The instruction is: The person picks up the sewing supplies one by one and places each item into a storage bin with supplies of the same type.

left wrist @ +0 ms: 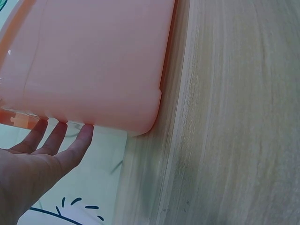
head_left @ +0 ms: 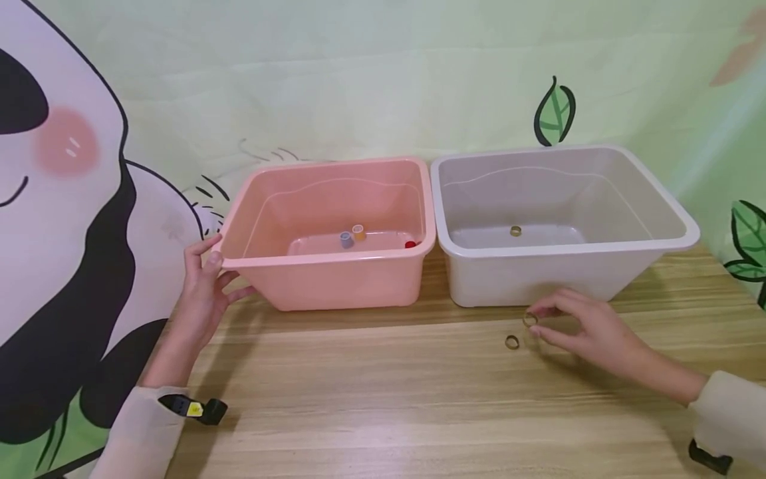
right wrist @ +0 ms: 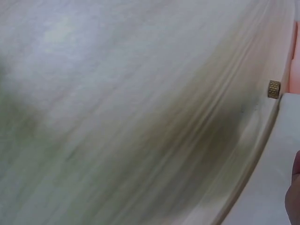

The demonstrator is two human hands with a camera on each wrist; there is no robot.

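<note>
My left hand [head_left: 200, 289] holds the left end of a pink plastic tub [head_left: 341, 286], thumb at the rim and fingers against the outer wall. In the left wrist view, the fingertips [left wrist: 86, 131] touch that wall. A gold-coloured ring [head_left: 530, 320] is pinched between thumb and fingers of my right hand [head_left: 598, 336], in front of a light grey tub [head_left: 526, 279]. Beside it on the table lies a second gold-coloured ring [head_left: 512, 342]. The right wrist view shows a ring with a textured band [right wrist: 274, 89] and only a sliver of the hand.
Inside the pink tub are a grey-blue cylinder [head_left: 346, 239], an orange-yellow cylinder [head_left: 358, 232] and a small red piece [head_left: 409, 245]. One more gold-coloured ring [head_left: 516, 231] lies in the grey tub. Both tubs stand side by side on the wooden table [head_left: 383, 386], before a printed cloth backdrop [head_left: 335, 86].
</note>
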